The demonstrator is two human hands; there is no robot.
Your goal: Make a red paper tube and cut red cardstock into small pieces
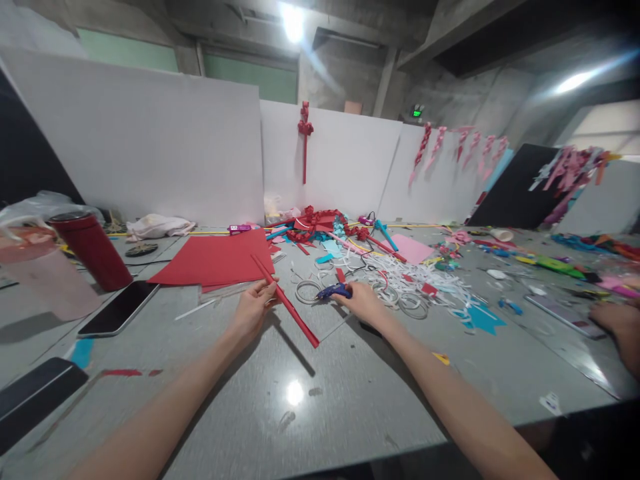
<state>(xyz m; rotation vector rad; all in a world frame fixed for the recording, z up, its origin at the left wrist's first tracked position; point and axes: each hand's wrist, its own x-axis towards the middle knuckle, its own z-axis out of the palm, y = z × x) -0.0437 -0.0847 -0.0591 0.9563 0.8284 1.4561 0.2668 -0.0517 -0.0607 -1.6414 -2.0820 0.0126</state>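
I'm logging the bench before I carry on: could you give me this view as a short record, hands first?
Left hand: holds a narrow red strip, slanted above the table
Right hand: holds a dark-blue hand tool; exact type unclear
Beyond left hand: red sheets
Far left: red tumbler, black-screened phone
Beyond right hand: scattered white strips
Far right: another person's hand near a second phone
Panel behind: hanging red ornament

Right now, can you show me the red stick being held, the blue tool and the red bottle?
Held red stick (287,302): head view, middle of its length.
Blue tool (333,291): head view, middle of its body.
Red bottle (93,251): head view, side below its dark lid.
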